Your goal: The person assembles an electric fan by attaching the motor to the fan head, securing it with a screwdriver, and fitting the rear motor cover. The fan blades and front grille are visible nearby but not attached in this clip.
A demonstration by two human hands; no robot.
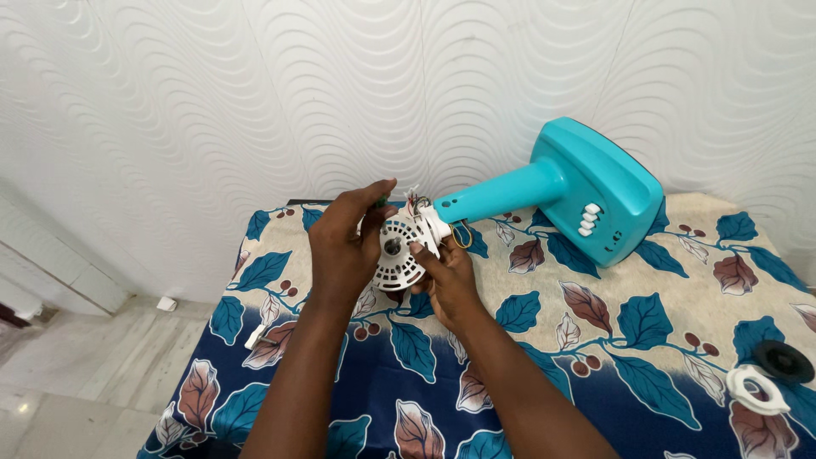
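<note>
Motor housing [399, 252], white and round with vents, sits at the end of the turquoise fan stand's [586, 191] neck, over the surface [646, 340] with its leaf-print cloth. The left hand [344, 242] cups the housing from the left, fingers curled shut over its top edge. The right hand [450, 280] grips it from below and right, fingers closed on its rim. Thin wires [414, 202] stick out just above the housing. Well right of the stand's base, near the surface edge, lie a white ring [755, 389] and a black disc [785, 360], touching.
</note>
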